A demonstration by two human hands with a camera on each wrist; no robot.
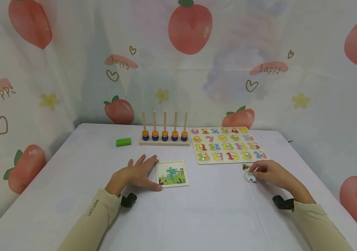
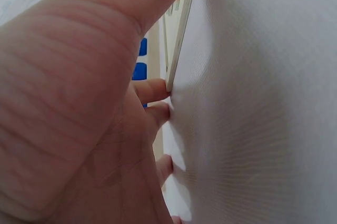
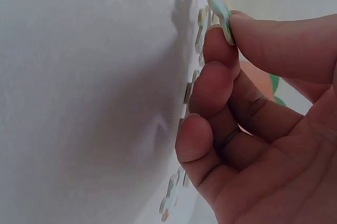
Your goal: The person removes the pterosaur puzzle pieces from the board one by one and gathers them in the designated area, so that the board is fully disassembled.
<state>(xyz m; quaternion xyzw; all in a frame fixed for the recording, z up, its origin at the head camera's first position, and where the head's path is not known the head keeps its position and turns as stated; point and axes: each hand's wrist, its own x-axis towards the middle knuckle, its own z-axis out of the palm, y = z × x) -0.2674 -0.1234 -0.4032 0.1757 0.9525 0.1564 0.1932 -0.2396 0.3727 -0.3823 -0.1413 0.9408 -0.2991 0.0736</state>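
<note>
Hands inspected: the left hand (image 1: 139, 172) has its fingers spread wide and grasps nothing; its thumb touches the lower left corner of a framed puzzle (image 1: 162, 167), and a fingertip meets the upper left corner. The right hand (image 1: 267, 171) is closed to a pinch, thumb against index finger, on a puzzle piece (image 3: 220, 13), its other fingers bent inward.

The framed puzzle rests on the desk (image 1: 203, 212), just right of the left hand and nearer the person than the bead stand (image 1: 165, 143). In this inspector's judgement, the left hand's span braces the frame against sliding, and the fingertip pinch suits so thin a piece.

Only the head view gives the puzzle's picture, the green block (image 1: 123, 142) and the whole number board (image 1: 232, 161). Only the right wrist view separates the pinched piece from the loose pieces (image 3: 169, 197) on the desk; whether it is fully clear of them cannot be determined. The left wrist view adds the frame's edge in profile, with blue beads (image 2: 139, 71) beyond.
</note>
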